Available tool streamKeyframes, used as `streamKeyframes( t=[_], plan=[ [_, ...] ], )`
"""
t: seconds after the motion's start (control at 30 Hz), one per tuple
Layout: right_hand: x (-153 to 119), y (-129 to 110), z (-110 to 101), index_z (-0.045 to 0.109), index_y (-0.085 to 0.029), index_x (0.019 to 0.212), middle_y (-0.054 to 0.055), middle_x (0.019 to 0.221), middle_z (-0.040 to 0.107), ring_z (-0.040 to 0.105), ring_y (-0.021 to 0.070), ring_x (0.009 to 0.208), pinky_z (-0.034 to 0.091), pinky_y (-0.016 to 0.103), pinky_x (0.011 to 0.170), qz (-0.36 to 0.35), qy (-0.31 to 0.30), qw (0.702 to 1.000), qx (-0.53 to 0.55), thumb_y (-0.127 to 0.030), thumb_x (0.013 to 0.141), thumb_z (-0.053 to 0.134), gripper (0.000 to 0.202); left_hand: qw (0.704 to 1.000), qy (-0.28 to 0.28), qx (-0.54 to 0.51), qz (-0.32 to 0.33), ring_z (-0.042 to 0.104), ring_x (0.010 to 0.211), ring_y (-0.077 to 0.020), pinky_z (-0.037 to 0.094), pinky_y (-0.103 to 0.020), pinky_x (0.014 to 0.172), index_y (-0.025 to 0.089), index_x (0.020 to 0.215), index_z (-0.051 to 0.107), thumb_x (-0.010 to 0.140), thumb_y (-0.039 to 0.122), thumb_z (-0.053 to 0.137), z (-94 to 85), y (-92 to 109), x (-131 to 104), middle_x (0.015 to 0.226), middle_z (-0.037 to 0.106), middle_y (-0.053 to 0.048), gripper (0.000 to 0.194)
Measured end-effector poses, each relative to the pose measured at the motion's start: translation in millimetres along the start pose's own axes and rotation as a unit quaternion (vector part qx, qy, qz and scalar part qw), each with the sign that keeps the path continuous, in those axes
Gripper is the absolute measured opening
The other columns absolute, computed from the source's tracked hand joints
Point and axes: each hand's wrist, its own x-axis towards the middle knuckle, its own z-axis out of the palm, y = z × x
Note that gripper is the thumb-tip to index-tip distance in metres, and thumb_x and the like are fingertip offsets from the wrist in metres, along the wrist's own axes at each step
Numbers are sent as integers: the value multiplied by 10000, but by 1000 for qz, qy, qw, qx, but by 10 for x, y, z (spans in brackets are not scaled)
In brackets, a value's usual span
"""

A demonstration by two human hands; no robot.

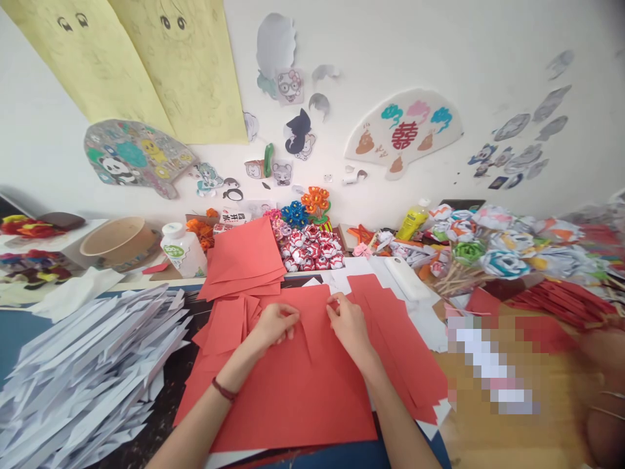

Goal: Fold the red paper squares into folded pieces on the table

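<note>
Apparently pinching a red sheet [315, 316] at frame centre between left hand [276, 324] and right hand [348, 324] (fingertip contact partly hidden); could crease crookedly through uneven tension, or drag the larger red paper [293, 410] beneath.

ok so there's a big messy heap of white paper strips [92, 378] off to the left of the fingers [338, 307]; a white bottle [184, 253] with a green label sits beyond them on the left, near a round tan container [117, 240]; pretty much straight past them, red-and-white flowers [313, 250], blue ones and orange ones; yellow bottle [413, 221] beyond, to their right; decorated fan [404, 133] on the wall [493, 39] higher up.
</note>
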Motion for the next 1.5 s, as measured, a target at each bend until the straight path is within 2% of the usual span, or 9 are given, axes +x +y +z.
streamKeyframes(
  t=[0.13,0.23,0.4,0.53,0.6,0.73,0.87,1.1,1.5],
  plan=[
    [-10,6,1,593,-213,960,3,586,595,569,177,538,298,251,510,-2,2,1000,11,-215,872,486,139,998,-53,-23,7,307,306,-50,191,-174,331,134,763,593,735,574,583,30,63,-53,416,490,61,440],
    [-17,3,-2,593,-215,973,5,597,604,560,174,504,307,254,501,12,-7,1000,23,-214,874,471,157,996,-73,-38,32,321,313,-55,197,-184,337,145,684,555,783,674,442,57,95,-73,437,489,45,550],
    [-24,-63,-27,630,-215,971,14,606,614,586,197,557,369,278,547,6,16,999,33,-265,875,484,181,988,-7,52,144,439,425,-86,308,-203,443,166,641,497,819,484,505,76,38,-39,535,573,14,365],
    [-33,-195,-107,654,-225,1030,83,1007,669,592,251,978,418,352,841,-120,89,988,42,-330,856,556,225,966,22,126,226,502,533,-120,340,-221,536,180,655,481,849,340,490,18,64,-112,568,605,13,252],
    [-45,-247,-155,663,-248,1049,68,1096,657,559,244,1060,369,376,947,-186,58,978,80,-351,850,588,237,961,-2,127,245,490,542,-116,335,-222,543,179,668,497,869,339,474,-30,114,-178,596,611,14,258],
    [-71,-261,-218,693,-208,790,24,778,684,594,189,738,433,294,704,-168,-78,969,162,-445,862,567,278,967,-7,96,235,506,556,-122,334,-223,542,176,736,563,873,388,494,-108,170,-252,608,622,4,261],
    [-66,-228,-232,670,-179,708,4,666,637,553,161,640,389,253,585,-142,-132,963,189,-473,867,542,358,972,0,54,228,561,615,-135,367,-222,564,169,832,624,866,372,513,-148,143,-247,681,663,-22,234],
    [-73,-274,-196,705,-248,881,22,922,720,607,214,869,370,364,888,-175,-94,973,117,-324,855,592,139,975,-17,65,214,559,594,-132,368,-222,546,167,832,647,857,322,519,-121,165,-299,665,671,-14,202],
    [-79,-250,-211,707,-252,800,5,874,728,595,211,863,380,354,864,-158,-120,970,143,-353,861,590,166,974,-17,81,210,571,598,-134,370,-224,547,170,850,658,868,319,499,-181,135,-281,673,688,-18,219]
  ],
)
